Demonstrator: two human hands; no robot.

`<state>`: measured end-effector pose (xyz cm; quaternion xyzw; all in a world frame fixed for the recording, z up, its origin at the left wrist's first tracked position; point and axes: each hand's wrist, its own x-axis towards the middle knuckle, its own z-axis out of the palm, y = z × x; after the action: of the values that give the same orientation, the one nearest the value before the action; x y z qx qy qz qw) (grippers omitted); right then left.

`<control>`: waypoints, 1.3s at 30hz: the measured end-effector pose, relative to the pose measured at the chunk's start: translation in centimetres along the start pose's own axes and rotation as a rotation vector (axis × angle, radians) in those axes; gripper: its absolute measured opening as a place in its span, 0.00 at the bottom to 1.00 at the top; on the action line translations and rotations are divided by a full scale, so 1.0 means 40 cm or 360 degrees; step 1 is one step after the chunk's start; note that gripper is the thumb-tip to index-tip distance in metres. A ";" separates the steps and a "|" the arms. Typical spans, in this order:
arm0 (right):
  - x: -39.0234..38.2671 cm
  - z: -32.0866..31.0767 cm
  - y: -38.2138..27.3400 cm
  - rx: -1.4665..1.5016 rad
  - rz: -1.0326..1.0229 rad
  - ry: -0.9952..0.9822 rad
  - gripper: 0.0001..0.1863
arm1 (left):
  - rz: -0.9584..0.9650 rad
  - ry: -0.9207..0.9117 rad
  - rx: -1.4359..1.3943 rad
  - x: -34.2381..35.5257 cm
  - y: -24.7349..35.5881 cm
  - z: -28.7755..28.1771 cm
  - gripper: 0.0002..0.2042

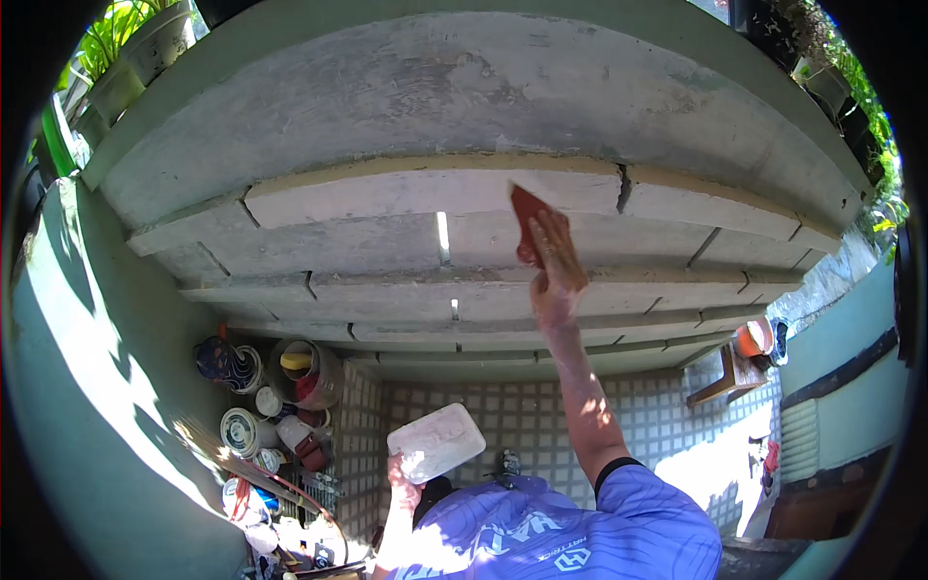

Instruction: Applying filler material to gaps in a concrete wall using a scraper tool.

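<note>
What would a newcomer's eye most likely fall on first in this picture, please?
Probably the flat reddish piece in the right hand, held up before the pale ledged wall just above and right of centre. Next might come the whitish rectangular tray in the left hand, low and left of centre, and the brightly sunlit side wall at far left.

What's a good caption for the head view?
Right hand holds flat red tool near grey ledged wall; left hand holds white rectangular tray.
</note>
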<state>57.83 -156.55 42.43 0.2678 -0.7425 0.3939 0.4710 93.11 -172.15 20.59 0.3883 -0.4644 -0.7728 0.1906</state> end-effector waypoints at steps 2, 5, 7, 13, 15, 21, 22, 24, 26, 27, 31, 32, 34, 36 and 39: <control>0.102 -0.093 0.011 -0.0501 -0.0007 0.0046 0.38 | 0.0071 0.0094 0.0016 -0.007 -0.021 0.004 0.22; 0.206 -0.135 0.041 -0.0586 0.0197 -0.0236 0.34 | -0.0200 0.0234 -0.0277 -0.003 -0.024 0.027 0.23; 0.186 -0.111 0.033 -0.0676 0.0078 -0.0314 0.36 | -0.0310 0.0171 -0.0235 -0.002 -0.024 0.028 0.24; 0.099 -0.086 -0.073 -0.0036 -0.0246 -0.0534 0.30 | -0.0476 0.0043 -0.0105 0.017 -0.060 -0.024 0.27; 0.102 -0.084 0.001 -0.0092 -0.0299 -0.0162 0.33 | -0.0413 0.0192 -0.0221 -0.006 -0.059 -0.012 0.27; 0.015 -0.048 0.260 -0.0268 -0.0314 0.0134 0.33 | -0.0408 0.0113 -0.0277 -0.038 -0.039 -0.001 0.27; -0.017 -0.033 0.277 -0.0214 -0.0460 0.0058 0.31 | -0.0368 0.0114 -0.0316 -0.030 -0.062 -0.017 0.28; -0.103 -0.015 0.247 -0.0081 -0.0438 -0.0360 0.26 | -0.0328 0.0127 -0.0356 -0.031 -0.070 -0.020 0.29; -0.153 -0.022 0.226 -0.0023 -0.0502 -0.0398 0.24 | -0.0377 0.0112 -0.0286 -0.037 -0.058 -0.001 0.30; -0.158 -0.020 0.220 0.0040 -0.0570 -0.0426 0.23 | -0.0376 0.0105 -0.0283 -0.035 -0.061 0.000 0.30; -0.021 -0.040 0.133 0.0046 -0.0563 0.0070 0.24 | -0.0346 0.0057 -0.0298 -0.034 -0.060 -0.017 0.30; 0.007 -0.040 0.136 0.0048 -0.0560 0.0065 0.24 | -0.0364 0.0041 -0.0301 -0.037 -0.058 -0.014 0.30; 0.057 -0.029 0.161 -0.0051 -0.0300 0.0096 0.25 | -0.0385 0.0028 -0.0296 -0.029 -0.058 0.001 0.30; 0.015 0.029 0.212 -0.0187 -0.0404 -0.0088 0.26 | -0.0406 0.0001 -0.0281 -0.035 -0.046 0.036 0.30; -0.121 0.089 0.173 -0.0007 -0.0514 -0.0564 0.29 | -0.0438 0.0213 -0.0345 -0.048 -0.018 0.076 0.29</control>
<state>52.76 -155.62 34.84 0.4469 -0.7619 0.2588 0.3908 92.02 -168.79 21.57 0.4759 -0.3071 -0.8096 0.1544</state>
